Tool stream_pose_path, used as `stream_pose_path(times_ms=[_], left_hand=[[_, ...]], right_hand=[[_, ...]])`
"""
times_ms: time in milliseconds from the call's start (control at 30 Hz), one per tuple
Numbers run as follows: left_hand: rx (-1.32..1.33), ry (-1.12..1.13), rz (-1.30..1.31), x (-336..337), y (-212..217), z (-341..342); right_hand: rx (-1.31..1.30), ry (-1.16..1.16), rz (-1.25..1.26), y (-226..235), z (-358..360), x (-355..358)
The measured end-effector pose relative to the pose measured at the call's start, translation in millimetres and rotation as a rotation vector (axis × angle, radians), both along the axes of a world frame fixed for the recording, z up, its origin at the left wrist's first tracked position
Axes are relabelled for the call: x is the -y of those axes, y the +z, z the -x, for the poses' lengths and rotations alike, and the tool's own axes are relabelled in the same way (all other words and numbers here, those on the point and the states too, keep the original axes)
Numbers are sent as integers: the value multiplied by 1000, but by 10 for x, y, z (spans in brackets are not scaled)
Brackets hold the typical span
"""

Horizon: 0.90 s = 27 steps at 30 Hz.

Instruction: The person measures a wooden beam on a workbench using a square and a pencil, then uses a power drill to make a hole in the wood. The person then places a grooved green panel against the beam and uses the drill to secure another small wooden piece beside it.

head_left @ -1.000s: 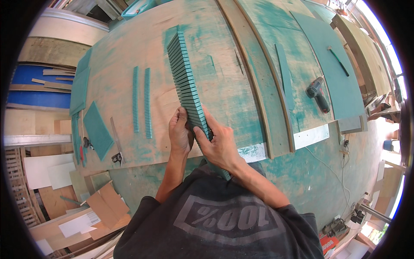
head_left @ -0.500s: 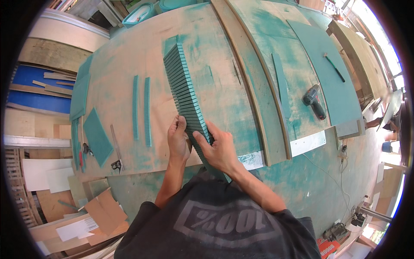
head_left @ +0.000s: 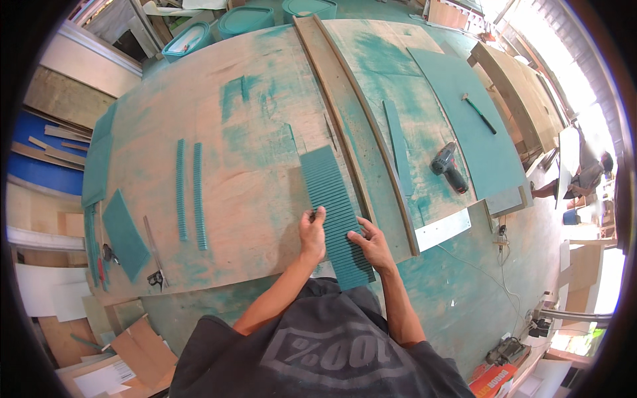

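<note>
Between my two hands is a long teal panel (head_left: pixel 330 189) scored with close parallel grooves across its face. My left hand (head_left: pixel 312 232) grips its left edge, thumb on top. On the opposite edge, a little lower, my right hand (head_left: pixel 371 245) holds on with its fingers bent round the side. The grooved face is turned up toward me, and the near end reaches close to my shirt. Two narrow notched teal strips, one (head_left: pixel 182 189) left of the other (head_left: pixel 200 196), lie side by side on the worktable (head_left: pixel 259 179).
Two wooden rails (head_left: pixel 371 113) run along the table right of the panel. Beyond them lie a cordless drill (head_left: pixel 449 168), a teal sheet (head_left: pixel 464 126) and a hammer (head_left: pixel 479 113). At left are a teal offcut (head_left: pixel 126 235) and a square (head_left: pixel 154 255). Another person (head_left: pixel 590 176) is at far right.
The grooved panel has turned from edge-on to showing its broad face, and its far end has come lower and nearer. My view has shifted to the right.
</note>
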<state>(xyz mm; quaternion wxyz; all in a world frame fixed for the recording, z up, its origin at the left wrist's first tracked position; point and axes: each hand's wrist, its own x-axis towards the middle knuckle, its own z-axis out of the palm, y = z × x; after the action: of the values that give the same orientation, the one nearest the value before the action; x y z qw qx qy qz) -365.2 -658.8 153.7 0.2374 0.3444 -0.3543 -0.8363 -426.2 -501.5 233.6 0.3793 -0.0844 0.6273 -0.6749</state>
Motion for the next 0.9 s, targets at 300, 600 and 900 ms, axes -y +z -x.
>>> stream_pose_path(times_ms=[300,600,900], left_hand=[[278,-96,35,-434,-689,354],[781,-611,824,-18,-492,542],[915,-947,1222,356,-60,818]], right_hand=[[153,-54,-291,-376,-21,-772],[582,-484,-13,-778,-749,-1353],[564,-694,-41,-1035,-944,-1184]])
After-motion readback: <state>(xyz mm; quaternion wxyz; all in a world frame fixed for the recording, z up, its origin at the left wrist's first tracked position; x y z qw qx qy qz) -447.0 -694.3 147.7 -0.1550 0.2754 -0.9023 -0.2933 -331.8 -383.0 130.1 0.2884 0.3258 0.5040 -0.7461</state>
